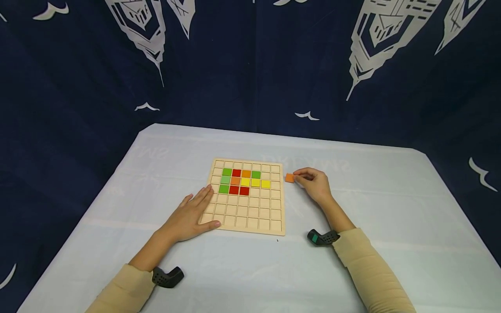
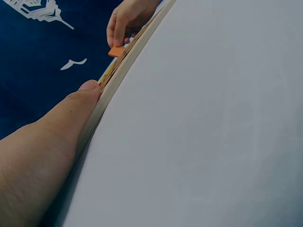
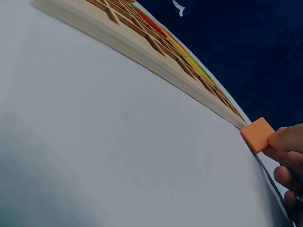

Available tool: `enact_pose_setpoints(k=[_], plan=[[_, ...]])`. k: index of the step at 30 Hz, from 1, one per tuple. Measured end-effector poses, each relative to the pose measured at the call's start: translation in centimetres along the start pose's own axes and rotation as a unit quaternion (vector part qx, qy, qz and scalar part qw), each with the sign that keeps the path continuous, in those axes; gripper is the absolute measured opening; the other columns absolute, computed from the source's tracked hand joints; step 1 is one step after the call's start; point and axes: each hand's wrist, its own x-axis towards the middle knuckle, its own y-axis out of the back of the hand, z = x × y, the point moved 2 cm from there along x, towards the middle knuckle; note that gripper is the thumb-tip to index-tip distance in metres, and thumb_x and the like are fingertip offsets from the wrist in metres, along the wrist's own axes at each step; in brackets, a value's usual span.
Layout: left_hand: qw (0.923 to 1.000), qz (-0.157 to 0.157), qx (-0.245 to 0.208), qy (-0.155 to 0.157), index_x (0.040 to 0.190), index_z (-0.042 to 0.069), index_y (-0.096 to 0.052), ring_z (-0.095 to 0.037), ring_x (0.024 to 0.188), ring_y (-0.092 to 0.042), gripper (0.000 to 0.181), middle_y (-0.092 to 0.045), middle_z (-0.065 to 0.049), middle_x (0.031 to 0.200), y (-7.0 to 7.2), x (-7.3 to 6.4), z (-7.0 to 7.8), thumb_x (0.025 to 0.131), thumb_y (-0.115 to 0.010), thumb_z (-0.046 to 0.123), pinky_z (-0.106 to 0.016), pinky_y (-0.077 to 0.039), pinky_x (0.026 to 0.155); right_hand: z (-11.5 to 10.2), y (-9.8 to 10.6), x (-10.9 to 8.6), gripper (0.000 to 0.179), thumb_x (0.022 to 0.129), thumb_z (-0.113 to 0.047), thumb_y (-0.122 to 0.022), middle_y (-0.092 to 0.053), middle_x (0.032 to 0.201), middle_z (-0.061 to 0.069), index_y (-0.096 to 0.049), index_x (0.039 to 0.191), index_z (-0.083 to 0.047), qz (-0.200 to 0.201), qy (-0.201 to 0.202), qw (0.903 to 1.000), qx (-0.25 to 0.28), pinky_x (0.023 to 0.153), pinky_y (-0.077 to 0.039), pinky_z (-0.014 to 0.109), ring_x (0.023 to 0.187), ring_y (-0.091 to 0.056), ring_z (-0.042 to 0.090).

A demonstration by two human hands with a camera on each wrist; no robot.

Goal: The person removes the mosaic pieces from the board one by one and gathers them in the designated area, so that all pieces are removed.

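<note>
A light wooden grid board [image 1: 258,213] lies on the white table, its upper part filled with green, red, orange and yellow square tiles. My left hand [image 1: 189,217] rests on the board's left edge, fingers straight, with the thumb at the near left corner. In the left wrist view that thumb [image 2: 71,109] lies along the board's side. Just right of the board, my right hand [image 1: 315,184] pinches an orange square tile [image 1: 289,178] between thumb and fingertips. The right wrist view shows the same tile [image 3: 258,135] close to the board's far right corner.
White cloth covers the table [image 1: 372,182], with its far edge behind the board. A dark blue curtain [image 1: 250,78] with white printed shapes hangs at the back and sides. Black devices [image 1: 167,277] are worn at both wrists, over beige sleeves.
</note>
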Motion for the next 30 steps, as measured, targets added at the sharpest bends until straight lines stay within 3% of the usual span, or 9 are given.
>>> enact_pose_setpoints(k=[7,30], plan=[[1.0000,0.001,-0.003,0.001,0.155,0.002,-0.020,-0.025,0.148,-0.014,0.097,-0.014,-0.008,0.162,0.11,-0.07,0.07,0.088,-0.056,0.063,-0.054,-0.013,0.115,-0.31,-0.13,0.15,0.015,0.090,-0.010,-0.069,-0.073,0.093,0.014,-0.073,0.100,0.000,-0.006,-0.001,0.9991,-0.043,0.065,-0.046,0.018,0.080,-0.062,0.013],[1.0000,0.001,0.000,0.002,0.155,0.003,-0.020,-0.025,0.148,-0.014,0.097,-0.014,-0.008,0.162,0.04,-0.06,0.05,0.089,-0.056,0.063,-0.053,-0.013,0.115,-0.46,-0.88,0.23,0.018,0.087,-0.009,-0.071,-0.070,0.093,0.014,-0.072,0.102,0.001,-0.005,0.000,0.9983,-0.058,0.065,-0.043,0.022,0.079,-0.057,0.019]])
